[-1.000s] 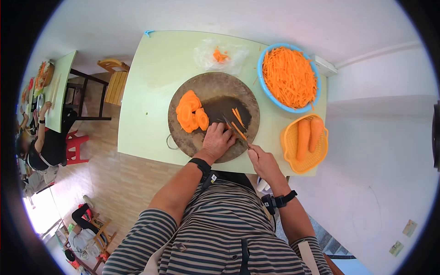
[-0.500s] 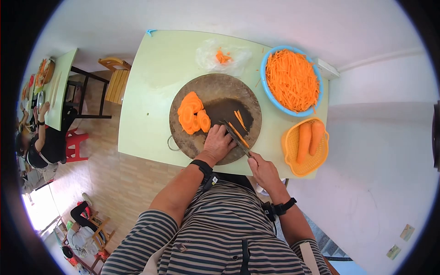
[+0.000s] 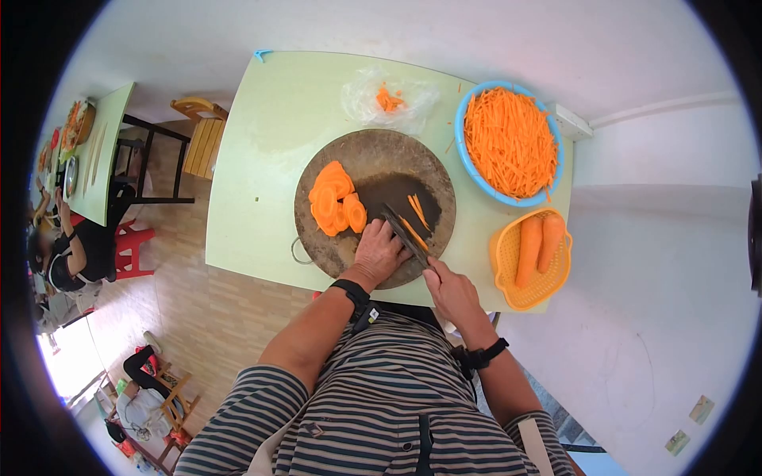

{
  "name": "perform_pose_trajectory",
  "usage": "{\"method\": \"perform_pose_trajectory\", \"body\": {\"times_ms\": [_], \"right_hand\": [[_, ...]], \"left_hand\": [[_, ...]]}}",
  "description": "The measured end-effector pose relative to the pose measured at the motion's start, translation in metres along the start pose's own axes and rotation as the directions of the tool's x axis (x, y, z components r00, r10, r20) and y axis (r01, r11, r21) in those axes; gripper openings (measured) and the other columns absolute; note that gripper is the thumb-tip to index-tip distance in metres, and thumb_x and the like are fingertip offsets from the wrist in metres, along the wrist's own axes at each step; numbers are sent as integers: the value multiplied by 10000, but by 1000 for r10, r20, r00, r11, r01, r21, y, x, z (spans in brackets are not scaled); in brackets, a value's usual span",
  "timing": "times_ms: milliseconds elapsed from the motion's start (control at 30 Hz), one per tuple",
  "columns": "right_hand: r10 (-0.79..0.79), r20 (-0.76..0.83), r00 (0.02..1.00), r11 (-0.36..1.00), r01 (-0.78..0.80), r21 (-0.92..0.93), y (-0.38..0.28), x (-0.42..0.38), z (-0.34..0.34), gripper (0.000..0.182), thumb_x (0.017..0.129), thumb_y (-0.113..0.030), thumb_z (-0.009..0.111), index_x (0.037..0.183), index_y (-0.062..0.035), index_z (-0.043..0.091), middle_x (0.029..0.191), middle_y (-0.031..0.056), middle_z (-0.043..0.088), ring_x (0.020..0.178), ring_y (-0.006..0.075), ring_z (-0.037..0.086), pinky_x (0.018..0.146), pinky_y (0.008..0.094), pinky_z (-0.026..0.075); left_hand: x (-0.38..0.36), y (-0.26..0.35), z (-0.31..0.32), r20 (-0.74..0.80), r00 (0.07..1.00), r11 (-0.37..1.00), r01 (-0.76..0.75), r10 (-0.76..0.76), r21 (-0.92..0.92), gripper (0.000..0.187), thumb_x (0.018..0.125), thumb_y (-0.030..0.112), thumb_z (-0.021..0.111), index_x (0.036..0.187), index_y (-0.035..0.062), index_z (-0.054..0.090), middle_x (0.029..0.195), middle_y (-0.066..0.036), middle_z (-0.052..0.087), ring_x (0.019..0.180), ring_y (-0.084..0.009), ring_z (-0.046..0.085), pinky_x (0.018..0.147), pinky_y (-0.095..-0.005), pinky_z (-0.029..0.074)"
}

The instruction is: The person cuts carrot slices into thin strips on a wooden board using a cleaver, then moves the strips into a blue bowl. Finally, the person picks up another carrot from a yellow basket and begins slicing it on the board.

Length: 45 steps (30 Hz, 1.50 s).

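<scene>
My right hand [image 3: 452, 292] is closed around the handle of a kitchen knife [image 3: 402, 232], whose dark blade points up and left over a round wooden chopping board [image 3: 381, 147]. Close against the blade's left side, my left hand [image 3: 379, 250] presses down on the board with bent fingers. Whatever lies under those fingertips is hidden. A few thin carrot strips [image 3: 419, 210] lie to the right of the blade, one right alongside it. Overlapping carrot slices [image 3: 328, 198] are piled on the board's left, just beyond my left hand.
A blue basin [image 3: 468, 165] heaped with carrot shreds [image 3: 508, 143] stands at the table's back right. In front of it, a yellow basket [image 3: 514, 297] holds two whole carrots [image 3: 529, 250]. A plastic bag [image 3: 413, 103] with carrot bits lies behind the board. Another person [image 3: 79, 254] sits far left.
The knife has shifted slightly left, and its blade stands a little apart from the nearest strip. My left hand stays nearly in place. The other person's arm at far left has moved.
</scene>
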State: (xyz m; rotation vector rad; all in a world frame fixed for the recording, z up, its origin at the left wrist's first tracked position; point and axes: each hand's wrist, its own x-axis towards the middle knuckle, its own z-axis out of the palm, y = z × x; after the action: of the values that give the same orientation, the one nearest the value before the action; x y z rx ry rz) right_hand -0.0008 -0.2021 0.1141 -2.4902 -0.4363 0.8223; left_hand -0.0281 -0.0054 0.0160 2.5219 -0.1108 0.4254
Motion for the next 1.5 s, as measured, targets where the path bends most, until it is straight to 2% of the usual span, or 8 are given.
{"method": "perform_pose_trajectory", "body": {"times_ms": [67, 233, 600, 733, 867, 933, 1233, 1500], "right_hand": [[-15, -13, 1000, 1000, 14, -19, -2, 13, 0, 439, 1049, -415, 521, 1331, -96, 625, 967, 269, 724, 916, 458, 699, 806, 521, 553], [-60, -88, 994, 969, 79, 234, 6, 23, -2, 435, 1046, -408, 523, 1321, -89, 632, 961, 283, 716, 931, 472, 690, 824, 520, 549], [29, 42, 999, 997, -31, 68, 8, -11, -7, 423, 1049, -388, 516, 1331, -91, 621, 962, 280, 716, 935, 467, 692, 824, 511, 547], [50, 40, 998, 999, -50, -9, -4, 0, -5, 405, 1046, -362, 526, 1323, -84, 626, 976, 283, 713, 939, 468, 691, 828, 501, 549], [-27, -45, 999, 995, 31, 90, 5, 22, 8, 420, 1045, -413, 518, 1302, -105, 642, 951, 278, 718, 912, 475, 691, 799, 531, 547], [-54, -116, 992, 964, 82, 252, 8, 26, 6, 409, 1045, -397, 521, 1289, -95, 649, 958, 285, 715, 922, 483, 685, 811, 531, 544], [14, 31, 999, 991, -18, 131, 14, -12, -6, 423, 1054, -395, 502, 1307, -80, 626, 943, 291, 710, 916, 486, 685, 811, 521, 545], [5, -10, 1000, 999, -4, 45, 0, 1, 1, 420, 1054, -415, 500, 1303, -103, 631, 922, 270, 718, 883, 479, 689, 788, 541, 543]], "left_hand": [[0, 0, -2, -8, 1000, 1000, -11, 11, 5, 270, 766, 260, 790, 978, 108, 722, 1007, -83, 572, 928, -304, 532, 804, -418, 455], [-2, -2, 6, -34, 999, 1000, 6, -6, 0, 259, 740, 204, 796, 958, 75, 742, 991, -103, 581, 908, -320, 524, 800, -419, 471], [-3, -1, 5, 14, 1000, 999, 26, -26, -28, 381, 698, 213, 825, 1056, 112, 739, 1108, -98, 577, 945, -324, 522, 829, -430, 472], [1, 0, 1, -42, 999, 1000, -1, 0, -8, 276, 750, 256, 790, 972, 104, 729, 961, -82, 555, 933, -298, 534, 809, -413, 458], [-3, -2, 5, 2, 1000, 999, 9, -9, 33, 234, 773, 252, 782, 935, 91, 734, 925, -87, 557, 919, -299, 540, 793, -413, 458], [0, 2, 5, -42, 999, 1000, 6, -5, 19, 217, 778, 249, 779, 913, 87, 730, 913, -86, 557, 910, -298, 541, 789, -411, 458], [0, 2, 2, -63, 998, 1000, 7, -6, 4, 178, 777, 232, 774, 855, 86, 708, 895, -84, 549, 895, -294, 540, 782, -408, 455], [0, 2, 3, -73, 997, 1000, 7, -7, -7, 176, 773, 227, 773, 847, 85, 698, 900, -95, 538, 903, -301, 534, 791, -415, 451]]}}
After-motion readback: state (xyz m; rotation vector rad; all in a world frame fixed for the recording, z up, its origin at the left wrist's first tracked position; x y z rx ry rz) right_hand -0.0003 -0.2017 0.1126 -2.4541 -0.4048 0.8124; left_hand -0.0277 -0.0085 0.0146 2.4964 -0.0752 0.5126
